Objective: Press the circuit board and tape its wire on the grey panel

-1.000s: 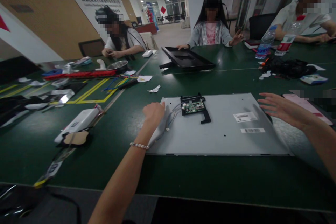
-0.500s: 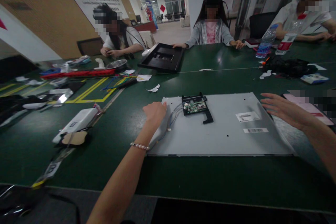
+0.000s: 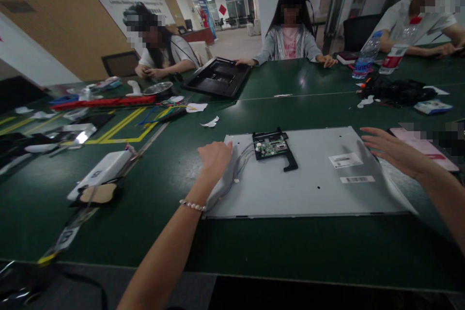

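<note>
A grey metal display panel lies flat, back side up, on the green table. A small green circuit board in a black bracket sits near its far edge, with thin wires running left. My left hand is curled over the panel's left edge, beside those wires. My right hand hovers at the panel's right edge with fingers stretched out and apart, holding nothing. Two white barcode labels are stuck on the panel near the right hand.
A pink-cased phone lies right of the panel. A white device and brown pad sit at left. Across the table a person holds a black monitor shell. Water bottles, black cables, paper scraps and tools lie farther off.
The person opposite slid the black monitor shell leftward across the table. My hands have stayed at the panel's two edges, with the panel shifted slightly.
</note>
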Action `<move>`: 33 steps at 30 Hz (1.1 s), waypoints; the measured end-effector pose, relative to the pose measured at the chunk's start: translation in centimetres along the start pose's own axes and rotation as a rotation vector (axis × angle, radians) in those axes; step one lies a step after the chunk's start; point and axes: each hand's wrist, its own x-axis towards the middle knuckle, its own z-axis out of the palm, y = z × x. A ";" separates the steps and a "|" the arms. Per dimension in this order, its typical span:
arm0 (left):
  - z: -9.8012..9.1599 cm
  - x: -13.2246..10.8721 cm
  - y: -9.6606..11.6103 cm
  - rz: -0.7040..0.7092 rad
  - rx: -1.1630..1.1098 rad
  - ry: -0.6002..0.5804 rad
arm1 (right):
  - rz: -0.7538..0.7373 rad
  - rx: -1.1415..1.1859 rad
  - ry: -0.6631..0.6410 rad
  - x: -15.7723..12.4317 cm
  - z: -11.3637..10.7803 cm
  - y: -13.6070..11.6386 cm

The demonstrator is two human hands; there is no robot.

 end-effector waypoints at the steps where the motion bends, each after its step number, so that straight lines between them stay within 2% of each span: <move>1: 0.0 -0.1 0.1 0.005 -0.002 0.005 | 0.004 -0.020 0.014 0.0 0.1 -0.1; 12: -0.6 -1.0 1.3 0.039 -0.037 -0.023 | 0.055 -0.099 0.095 0.4 0.1 -0.3; 21: -0.8 -1.2 1.5 0.042 0.007 -0.071 | 0.033 -0.232 0.087 0.6 -0.1 0.1; 27: -1.0 -1.0 1.4 0.059 0.003 -0.083 | -0.046 -0.491 0.045 1.6 -0.3 1.2; 33: -1.0 -1.4 1.2 0.049 -0.014 -0.061 | -0.226 -0.803 0.061 2.6 0.0 2.7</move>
